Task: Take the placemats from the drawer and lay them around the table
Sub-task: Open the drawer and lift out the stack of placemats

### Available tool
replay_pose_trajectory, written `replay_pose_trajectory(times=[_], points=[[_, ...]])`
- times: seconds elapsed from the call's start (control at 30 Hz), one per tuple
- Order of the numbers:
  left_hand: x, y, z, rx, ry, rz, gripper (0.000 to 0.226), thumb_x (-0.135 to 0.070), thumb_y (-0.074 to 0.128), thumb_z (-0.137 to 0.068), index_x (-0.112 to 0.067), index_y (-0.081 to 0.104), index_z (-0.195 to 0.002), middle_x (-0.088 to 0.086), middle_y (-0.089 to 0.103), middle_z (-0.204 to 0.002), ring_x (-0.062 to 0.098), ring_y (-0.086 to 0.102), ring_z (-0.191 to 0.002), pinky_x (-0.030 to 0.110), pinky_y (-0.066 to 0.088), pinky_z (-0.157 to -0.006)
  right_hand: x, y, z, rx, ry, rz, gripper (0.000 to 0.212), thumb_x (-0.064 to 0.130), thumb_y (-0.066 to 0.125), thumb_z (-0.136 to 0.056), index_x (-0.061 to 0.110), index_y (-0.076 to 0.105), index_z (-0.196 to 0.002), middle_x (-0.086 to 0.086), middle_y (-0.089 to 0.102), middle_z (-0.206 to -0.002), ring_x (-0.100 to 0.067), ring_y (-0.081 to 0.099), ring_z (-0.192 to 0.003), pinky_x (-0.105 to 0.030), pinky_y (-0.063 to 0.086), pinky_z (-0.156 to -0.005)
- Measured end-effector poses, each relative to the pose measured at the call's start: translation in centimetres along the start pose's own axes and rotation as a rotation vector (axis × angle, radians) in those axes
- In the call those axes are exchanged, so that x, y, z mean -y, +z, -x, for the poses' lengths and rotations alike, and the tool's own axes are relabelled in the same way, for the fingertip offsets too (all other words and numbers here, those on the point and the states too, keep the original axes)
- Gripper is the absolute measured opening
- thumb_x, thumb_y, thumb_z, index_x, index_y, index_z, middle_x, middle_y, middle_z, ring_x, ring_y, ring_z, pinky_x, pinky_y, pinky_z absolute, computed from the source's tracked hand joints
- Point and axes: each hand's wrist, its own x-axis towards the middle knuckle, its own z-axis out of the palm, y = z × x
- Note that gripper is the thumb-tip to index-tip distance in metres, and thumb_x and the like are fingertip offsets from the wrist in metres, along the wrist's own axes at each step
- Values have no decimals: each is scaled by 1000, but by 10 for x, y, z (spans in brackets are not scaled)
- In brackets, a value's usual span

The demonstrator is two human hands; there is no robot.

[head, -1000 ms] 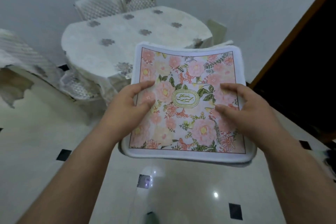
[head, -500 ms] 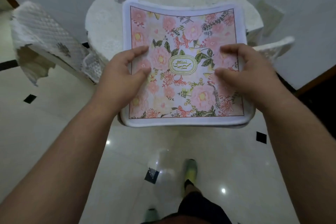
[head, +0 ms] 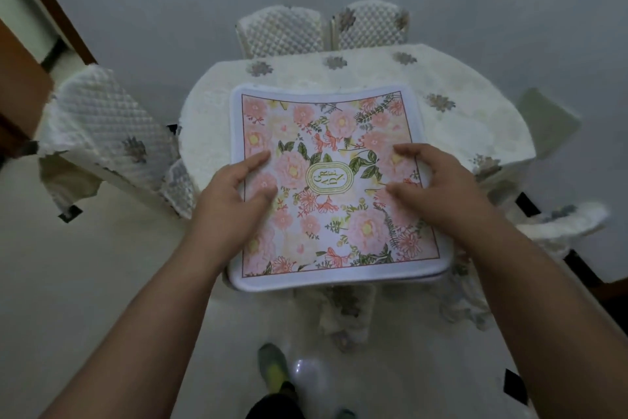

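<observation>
Floor [head: 85, 282]: pale tile, open room at near left. Table [head: 475, 133] under lace cloth, round, chairs [head: 282, 33] close round far and left edges. Mats [head: 333, 180] (floral, stacked, count unclear) held level over near table edge. Both forearms stretched forward. Left hand [head: 231, 201] grips left mat edge, thumb on top. Right hand [head: 441, 191] grips right edge likewise, fingers curled.

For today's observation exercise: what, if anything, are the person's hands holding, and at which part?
Both hands hold the stack of floral placemats: the left hand grips its left edge, the right hand its right edge, thumbs on top.
</observation>
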Motion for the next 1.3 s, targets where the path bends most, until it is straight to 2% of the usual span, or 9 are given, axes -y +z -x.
replay_pose_trajectory(times=[0.3,0.43,0.6,0.67,0.8,0.87,0.97,1.07,1.3], points=[[8,42,-163,100,-7,63,59,-19,72,-90,-45,54,-140,-17,51,-133,5,58,-116,39,51,-105,-9,12,-143,-62,99,76,73,32,79,-82,36,47,-147,-4,47,-141,-24,56,-122,-43,48,-104],[12,62,-226,157,-4,59,59,-23,70,-91,-51,52,-139,-11,49,-143,14,56,-126,45,50,-107,-10,15,-200,-65,130,103,77,28,75,-87,31,37,-153,-6,40,-148,-25,49,-130,-39,42,-109],[14,96,-292,180,1,45,60,-17,69,-92,-44,52,-142,-6,47,-148,13,46,-136,44,39,-116,-28,19,-270,-48,148,100,76,24,69,-92,29,28,-156,-6,34,-153,-23,46,-131,-31,37,-103],[16,114,-317,183,-23,73,60,-13,67,-91,-43,53,-142,-7,47,-147,9,51,-129,36,45,-109,-41,19,-305,-27,138,123,75,22,67,-93,29,27,-156,-6,33,-153,-23,46,-129,-30,37,-99],[20,158,-369,153,-79,110,66,-7,63,-85,-42,53,-141,-10,49,-143,-1,61,-107,16,55,-73,-76,18,-388,-5,99,139,77,20,67,-89,30,30,-155,-7,37,-151,-23,48,-129,-30,39,-96],[25,184,-399,129,-78,94,66,-2,64,-87,-38,52,-142,-9,49,-142,-3,61,-103,13,55,-68,-96,21,-433,-9,77,134,77,19,68,-87,30,32,-154,-8,40,-149,-21,51,-123,-30,39,-95],[38,225,-446,80,-91,38,63,-7,70,-87,-36,53,-140,-5,48,-144,12,59,-119,26,55,-92,-129,30,-497,7,53,138,74,17,68,-86,29,36,-152,-8,41,-147,-12,48,-104,-28,40,-93],[62,268,-489,53,-128,-5,63,-14,76,-85,-37,54,-140,-4,47,-147,14,54,-127,34,50,-106,-166,43,-557,38,22,133,70,16,68,-85,27,43,-149,-10,44,-144,-19,56,-112,-30,42,-98],[124,349,-564,-16,-272,84,65,-10,75,-87,-29,53,-145,1,53,-147,21,58,-127,43,51,-106,-234,83,-670,75,44,101,62,7,66,-83,26,56,-141,-8,52,-145,-26,62,-117,-36,51,-98]])
